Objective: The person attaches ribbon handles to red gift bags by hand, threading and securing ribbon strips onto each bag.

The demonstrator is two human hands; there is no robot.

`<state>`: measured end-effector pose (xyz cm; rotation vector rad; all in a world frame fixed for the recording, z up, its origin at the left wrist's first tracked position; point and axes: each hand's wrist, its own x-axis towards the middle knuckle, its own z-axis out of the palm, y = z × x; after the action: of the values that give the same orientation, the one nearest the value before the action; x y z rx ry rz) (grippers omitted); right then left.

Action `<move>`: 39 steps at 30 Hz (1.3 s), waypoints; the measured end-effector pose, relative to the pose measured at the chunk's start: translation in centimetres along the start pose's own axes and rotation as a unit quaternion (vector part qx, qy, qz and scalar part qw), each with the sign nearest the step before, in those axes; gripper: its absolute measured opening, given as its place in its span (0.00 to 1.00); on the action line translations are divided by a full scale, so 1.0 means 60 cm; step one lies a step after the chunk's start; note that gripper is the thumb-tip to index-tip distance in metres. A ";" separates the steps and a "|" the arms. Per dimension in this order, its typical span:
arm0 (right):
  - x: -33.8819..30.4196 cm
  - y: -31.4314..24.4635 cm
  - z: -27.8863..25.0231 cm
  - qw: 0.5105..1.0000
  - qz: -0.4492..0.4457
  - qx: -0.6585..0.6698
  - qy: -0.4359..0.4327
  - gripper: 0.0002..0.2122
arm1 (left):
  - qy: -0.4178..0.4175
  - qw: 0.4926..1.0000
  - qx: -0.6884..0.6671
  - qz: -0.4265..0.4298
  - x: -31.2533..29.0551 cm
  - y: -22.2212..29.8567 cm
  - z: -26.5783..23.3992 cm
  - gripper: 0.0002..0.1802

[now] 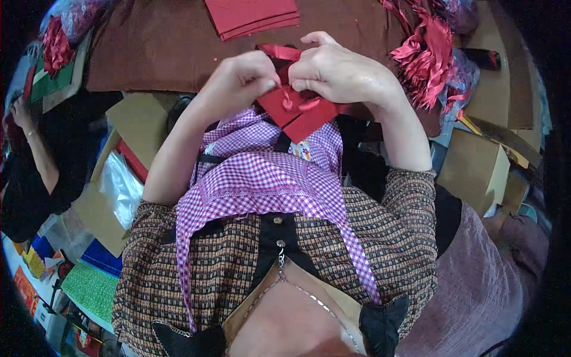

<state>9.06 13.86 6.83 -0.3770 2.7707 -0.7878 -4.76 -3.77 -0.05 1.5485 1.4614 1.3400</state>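
A flat, dark red piece (306,119) with a slit-like dark line hangs between my hands, just past the gingham apron (250,184). A shiny red ribbon (279,52) crosses over its far side, and a small loop of it lies on the red face. My left hand (247,74) is closed, with thumb and fingers pinching the ribbon at the piece's left. My right hand (333,71) bends over the piece's upper right, thumb and index finger pinched on the ribbon while another finger sticks out. My fingers hide part of the ribbon.
Beyond my hands is a brown-covered table (148,47) bearing a stack of red flat pieces (253,18). Bunched red ribbons (428,65) lie at its right edge. Cardboard boxes (473,166) stand at right. Another person's arm (38,143) shows at far left.
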 end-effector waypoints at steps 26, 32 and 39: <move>-0.062 -0.021 -0.016 0.975 -0.085 0.017 0.206 0.06 | 0.072 0.936 -0.303 -0.163 0.010 -0.006 -0.041 0.14; -0.046 0.012 -0.016 0.965 -0.100 0.115 0.213 0.08 | -0.062 0.988 -0.119 0.070 0.058 0.047 -0.028 0.16; -0.027 0.088 0.026 0.834 0.034 0.361 0.416 0.12 | 0.140 0.971 -0.070 -0.182 0.080 0.069 -0.054 0.04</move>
<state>10.06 17.97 2.94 0.2961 2.7870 -2.3012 -6.99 -0.63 5.94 0.9695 1.6828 1.4390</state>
